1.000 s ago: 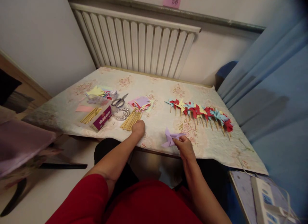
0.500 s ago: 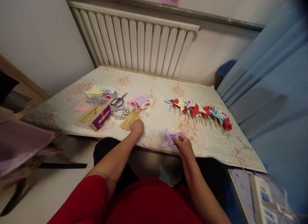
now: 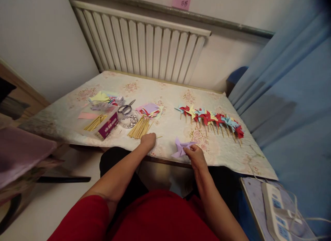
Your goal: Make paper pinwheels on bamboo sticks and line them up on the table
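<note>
My left hand (image 3: 148,141) is closed around a thin wooden stick (image 3: 159,137), whose tip pokes out to the right of the fist. Just beyond that hand lies a loose bundle of sticks (image 3: 139,128). My right hand (image 3: 196,155) pinches a purple paper pinwheel (image 3: 181,147) by its right side, over the table's front edge. The pinwheel has no stick on it. A round clear dish of small shiny pieces (image 3: 128,119) sits left of the bundle, with scissors (image 3: 126,107) behind it.
Finished pinwheels on sticks (image 3: 207,117) lie in a row at the right. A clear box with sticks (image 3: 104,125) and folded papers (image 3: 101,97) are at the left; paper squares (image 3: 150,109) lie mid-table. A power strip (image 3: 275,208) is at the lower right.
My left hand has moved slightly right, away from the bundle, and a stick now shows in it. My right hand still holds the purple pinwheel. The view has shifted a little.
</note>
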A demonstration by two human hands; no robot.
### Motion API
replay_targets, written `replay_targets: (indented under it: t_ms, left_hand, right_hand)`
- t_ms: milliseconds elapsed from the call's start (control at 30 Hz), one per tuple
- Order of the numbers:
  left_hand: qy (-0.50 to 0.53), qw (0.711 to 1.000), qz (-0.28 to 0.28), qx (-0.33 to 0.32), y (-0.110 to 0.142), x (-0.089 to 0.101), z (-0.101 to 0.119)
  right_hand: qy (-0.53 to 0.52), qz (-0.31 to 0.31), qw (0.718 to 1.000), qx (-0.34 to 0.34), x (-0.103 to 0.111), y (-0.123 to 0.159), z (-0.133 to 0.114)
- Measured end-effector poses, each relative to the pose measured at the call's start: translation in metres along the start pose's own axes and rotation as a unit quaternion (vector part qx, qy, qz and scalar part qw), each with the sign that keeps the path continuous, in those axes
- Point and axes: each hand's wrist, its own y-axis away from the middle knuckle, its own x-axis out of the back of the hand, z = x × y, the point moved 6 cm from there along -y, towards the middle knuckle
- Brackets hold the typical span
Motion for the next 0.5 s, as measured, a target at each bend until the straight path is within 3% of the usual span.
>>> replay_targets:
  t_ms: [200,300,400,433,500]
  left_hand:
    - [0.096,0.994,0.018,-0.050,0.029,0.005,0.016]
    - [0.202,0.977,-0.005,-0.072,0.049,0.004,0.029]
    - [0.530,0.838,-0.094,-0.091,0.070,0.003,0.046]
    - [0.587,0.797,-0.107,-0.096,0.075,0.005,0.050]
    - [0.647,0.744,-0.127,-0.107,0.083,0.008,0.056]
  right_hand:
    - [-0.008,0.012,1.000,-0.006,0.010,0.002,0.003]
    - [-0.012,0.019,1.000,-0.015,0.013,0.003,0.005]
    - [-0.022,0.027,0.999,-0.024,0.015,0.003,0.005]
    - [-0.027,0.029,0.999,-0.026,0.016,0.004,0.005]
    - [-0.035,0.030,0.999,-0.028,0.016,0.004,0.005]
